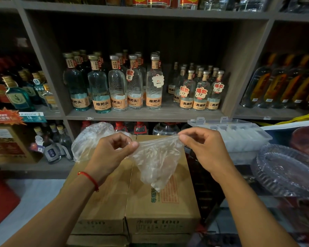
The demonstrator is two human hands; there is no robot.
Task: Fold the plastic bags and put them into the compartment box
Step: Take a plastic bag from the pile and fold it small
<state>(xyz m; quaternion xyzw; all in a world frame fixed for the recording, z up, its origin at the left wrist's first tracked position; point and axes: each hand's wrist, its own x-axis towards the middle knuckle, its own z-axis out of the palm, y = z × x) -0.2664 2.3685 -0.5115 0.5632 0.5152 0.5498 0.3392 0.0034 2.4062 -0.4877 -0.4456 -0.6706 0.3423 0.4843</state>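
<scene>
Dim grey shelving (pixel 168 115) stocked with liquor bottles (pixel 118 86) stands behind stacked cardboard boxes (pixel 161 207).

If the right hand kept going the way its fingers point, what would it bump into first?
Probably the left hand. The right hand pinches the plastic bag with fingertips aimed leftward along the bag's stretched top edge, and the left hand pinches the other end. Depth is hard to judge from one view.

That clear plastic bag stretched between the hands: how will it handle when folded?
Probably very floppy: the plastic bag sags to a point between the left hand and right hand. Likely light, since fingertip pinches hold it. Its crinkled film may spring open after creasing.
</scene>
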